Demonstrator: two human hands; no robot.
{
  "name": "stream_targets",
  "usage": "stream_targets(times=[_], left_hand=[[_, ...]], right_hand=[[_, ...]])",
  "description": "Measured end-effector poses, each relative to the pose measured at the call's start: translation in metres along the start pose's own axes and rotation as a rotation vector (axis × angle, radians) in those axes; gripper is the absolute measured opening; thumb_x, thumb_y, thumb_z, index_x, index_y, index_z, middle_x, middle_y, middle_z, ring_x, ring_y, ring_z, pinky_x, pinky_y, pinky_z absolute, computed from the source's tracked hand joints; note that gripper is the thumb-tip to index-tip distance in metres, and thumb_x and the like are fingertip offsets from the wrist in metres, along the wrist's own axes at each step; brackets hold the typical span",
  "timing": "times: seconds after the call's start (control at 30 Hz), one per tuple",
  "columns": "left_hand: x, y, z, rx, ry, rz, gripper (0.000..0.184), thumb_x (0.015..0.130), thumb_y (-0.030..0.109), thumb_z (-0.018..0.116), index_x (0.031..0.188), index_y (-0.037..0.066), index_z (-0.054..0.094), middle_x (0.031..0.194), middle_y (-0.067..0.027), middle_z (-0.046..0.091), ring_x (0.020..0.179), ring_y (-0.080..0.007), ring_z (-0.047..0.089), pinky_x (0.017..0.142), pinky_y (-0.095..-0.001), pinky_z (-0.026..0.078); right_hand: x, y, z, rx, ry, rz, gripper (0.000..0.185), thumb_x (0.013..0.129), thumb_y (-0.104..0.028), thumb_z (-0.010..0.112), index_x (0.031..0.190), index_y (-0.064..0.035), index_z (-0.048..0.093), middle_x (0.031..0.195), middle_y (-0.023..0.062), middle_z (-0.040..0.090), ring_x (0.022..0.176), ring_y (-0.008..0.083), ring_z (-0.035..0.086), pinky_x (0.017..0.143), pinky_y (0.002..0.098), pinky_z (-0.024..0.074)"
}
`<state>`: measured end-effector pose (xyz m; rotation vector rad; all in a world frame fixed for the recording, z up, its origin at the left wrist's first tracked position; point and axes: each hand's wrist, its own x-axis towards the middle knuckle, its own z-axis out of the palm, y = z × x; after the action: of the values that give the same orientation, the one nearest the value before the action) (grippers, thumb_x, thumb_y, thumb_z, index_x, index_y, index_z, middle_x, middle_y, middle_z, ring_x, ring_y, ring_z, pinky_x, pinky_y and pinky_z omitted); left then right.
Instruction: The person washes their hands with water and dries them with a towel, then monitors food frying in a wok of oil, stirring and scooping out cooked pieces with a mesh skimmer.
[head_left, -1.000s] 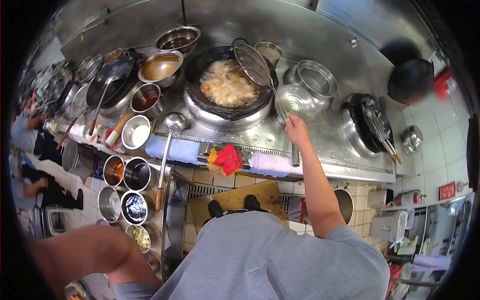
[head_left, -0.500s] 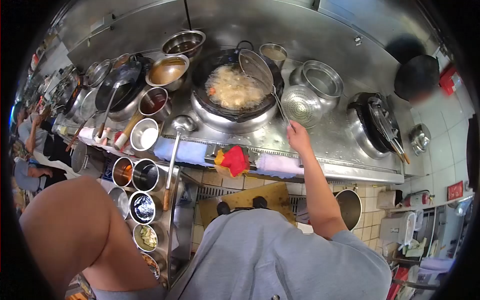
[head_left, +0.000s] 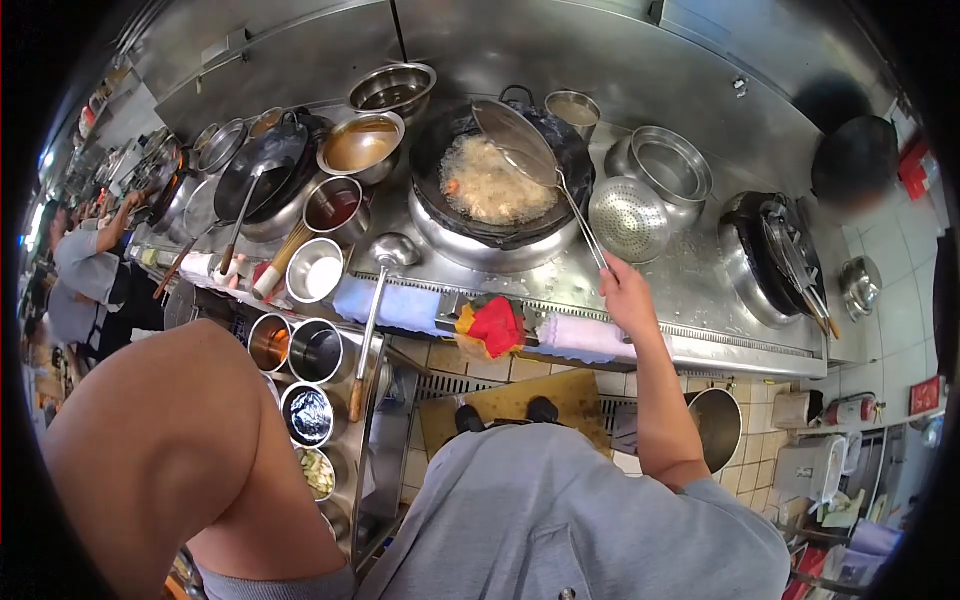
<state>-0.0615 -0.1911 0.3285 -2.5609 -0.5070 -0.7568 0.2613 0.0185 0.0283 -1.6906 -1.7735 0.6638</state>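
My right hand (head_left: 628, 292) is closed around the handle of a wire-mesh skimmer (head_left: 514, 142). The skimmer's round head is tilted over the back right of a black wok (head_left: 428, 165). In the wok, pale pieces of food (head_left: 498, 182) fry in foaming oil, with one orange bit at the left. A perforated metal strainer (head_left: 628, 220) lies just right of the wok, close to the skimmer's handle. My left arm (head_left: 170, 420) is bent large at the lower left, and its hand is out of view.
Left of the wok stand metal bowls of brown liquid (head_left: 360, 147) and dark red sauce (head_left: 336, 206). A ladle (head_left: 394, 250) rests across the counter's front edge near folded cloths (head_left: 392, 305). Another wok (head_left: 745, 250) is at the right. Co-workers (head_left: 88, 265) stand far left.
The whole view has shifted, so the stove appears farther right and slightly lower. The skimmer's head has tilted and looks flatter over the wok, still in my right hand.
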Motion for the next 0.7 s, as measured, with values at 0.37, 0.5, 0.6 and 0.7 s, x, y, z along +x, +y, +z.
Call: stream_targets(times=[0.37, 0.5, 0.6, 0.7], left_hand=[[0.001, 0.004, -0.004, 0.002, -0.014, 0.013, 0.009, 0.078, 0.012, 0.056, 0.084, 0.006, 0.055, 0.083, -0.0032, 0.055, 0.076, -0.0102, 0.049, 0.07, -0.0252, 0.04], [-0.006, 0.005, -0.006, 0.008, -0.016, -0.013, 0.008, 0.078, 0.012, 0.056, 0.084, 0.006, 0.055, 0.083, -0.0028, 0.055, 0.076, -0.0098, 0.049, 0.07, -0.0246, 0.04], [-0.006, 0.005, -0.009, 0.013, -0.022, -0.014, 0.008, 0.079, 0.011, 0.056, 0.085, 0.006, 0.056, 0.083, -0.0025, 0.055, 0.075, -0.0095, 0.049, 0.07, -0.0242, 0.04], [-0.01, 0.007, -0.009, 0.011, -0.02, -0.013, 0.008, 0.079, 0.011, 0.056, 0.085, 0.006, 0.056, 0.083, -0.0022, 0.055, 0.075, -0.0093, 0.049, 0.069, -0.0238, 0.04]], right_hand=[[0.034, -0.04, 0.08, 0.41, -0.226, 0.128, 0.03, 0.089, -0.013, 0.041, 0.117, -0.0019, 0.048, 0.067, 0.0076, 0.058, 0.053, 0.0144, 0.052, 0.048, 0.0294, 0.0426], [0.021, -0.047, 0.077, 0.652, -0.37, 0.232, 0.032, 0.09, -0.014, 0.04, 0.12, -0.0028, 0.045, 0.068, 0.0068, 0.057, 0.044, 0.0122, 0.048, 0.039, 0.0266, 0.0392], [0.016, -0.042, 0.089, 0.434, -0.281, 0.16, 0.03, 0.089, -0.013, 0.041, 0.115, 0.0009, 0.047, 0.071, 0.0117, 0.059, 0.052, 0.0174, 0.055, 0.047, 0.0312, 0.0446], [0.029, -0.028, 0.104, 0.012, 0.014, -0.188, 0.03, 0.087, -0.011, 0.042, 0.112, 0.0032, 0.049, 0.076, 0.0173, 0.061, 0.064, 0.0257, 0.061, 0.06, 0.0363, 0.0478]])
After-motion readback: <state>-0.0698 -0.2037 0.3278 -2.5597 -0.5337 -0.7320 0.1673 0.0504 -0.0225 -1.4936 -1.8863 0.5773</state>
